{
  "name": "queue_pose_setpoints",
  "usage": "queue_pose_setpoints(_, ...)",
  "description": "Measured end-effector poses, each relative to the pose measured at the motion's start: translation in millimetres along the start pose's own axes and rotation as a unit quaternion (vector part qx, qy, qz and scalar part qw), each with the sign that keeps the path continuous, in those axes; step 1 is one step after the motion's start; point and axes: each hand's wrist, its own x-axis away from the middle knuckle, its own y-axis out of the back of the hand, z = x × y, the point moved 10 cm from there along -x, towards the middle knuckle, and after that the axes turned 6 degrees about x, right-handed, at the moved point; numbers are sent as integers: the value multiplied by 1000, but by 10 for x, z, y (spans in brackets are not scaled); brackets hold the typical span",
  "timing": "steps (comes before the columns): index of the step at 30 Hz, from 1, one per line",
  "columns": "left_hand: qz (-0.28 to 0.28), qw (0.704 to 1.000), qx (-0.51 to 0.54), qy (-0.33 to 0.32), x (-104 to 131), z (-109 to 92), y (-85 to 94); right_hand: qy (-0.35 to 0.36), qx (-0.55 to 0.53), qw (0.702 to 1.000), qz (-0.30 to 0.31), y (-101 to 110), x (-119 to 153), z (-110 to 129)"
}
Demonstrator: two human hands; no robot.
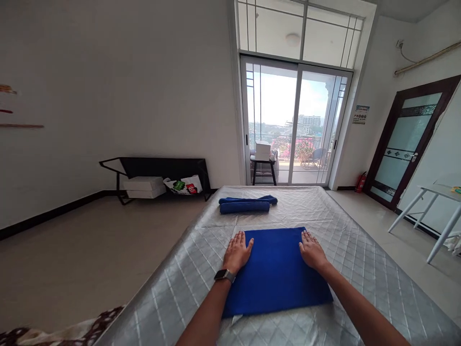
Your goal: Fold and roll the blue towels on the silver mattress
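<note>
A blue cloth (275, 274), looking like a folded towel, lies flat on the silver quilted cover (194, 269) in front of me. On its far left corner rests my left hand (237, 251), palm down with fingers stretched out and a watch on the wrist. My right hand (311, 250) lies flat at the cloth's far right corner, thumb pointing inward. Beyond them, two rolled blue cloths (247, 204) sit side by side on the same cover.
A black rack (165, 166) holding white boxes (144, 186) and a printed bag (183, 185) stands along the left wall. Glass sliding doors (297, 125) are straight ahead. A white table (437, 192) is at right, and a patterned blanket (90, 327) lies low at left.
</note>
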Motion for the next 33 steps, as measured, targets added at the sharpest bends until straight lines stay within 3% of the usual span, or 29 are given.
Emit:
queue_pose_setpoints(6, -13, 1000, -5, 2, 23, -12, 152, 0, -13, 1000, 12, -91, 329, 10)
queue_pose_setpoints(9, -40, 998, -26, -46, 89, -188, 325, -5, -26, 1000, 16, -56, 363, 34)
queue_pose_setpoints(12, -43, 991, -7, -124, 256, -661, 358, -2, -41, 999, 11, -27, 357, 53)
queue_pose_setpoints(17, 14, 960, 36, -278, 668, -1803, -5, 8, -56, 998, -1, -71, 341, 55)
queue_pose_setpoints(19, 34, 953, 37, -298, 747, -2039, -160, 15, -61, 998, -5, -91, 337, 62)
queue_pose_setpoints(20, 42, 954, 35, -296, 753, -2067, -217, 16, -63, 998, -5, -97, 335, 63)
queue_pose_setpoints(23, 55, 963, 21, -263, 703, -1815, -287, 8, -72, 997, -4, -95, 335, 60)
queue_pose_setpoints(25, 57, 972, 7, -227, 661, -1423, -265, 3, -76, 997, -1, -81, 339, 65)
queue_pose_setpoints(30, 44, 992, -26, -119, 703, -209, -127, -2, -77, 997, 5, -58, 348, 61)
queue_pose_setpoints(33, 18, 995, -32, -91, 790, 195, -47, -3, -72, 997, 6, -71, 337, 43)
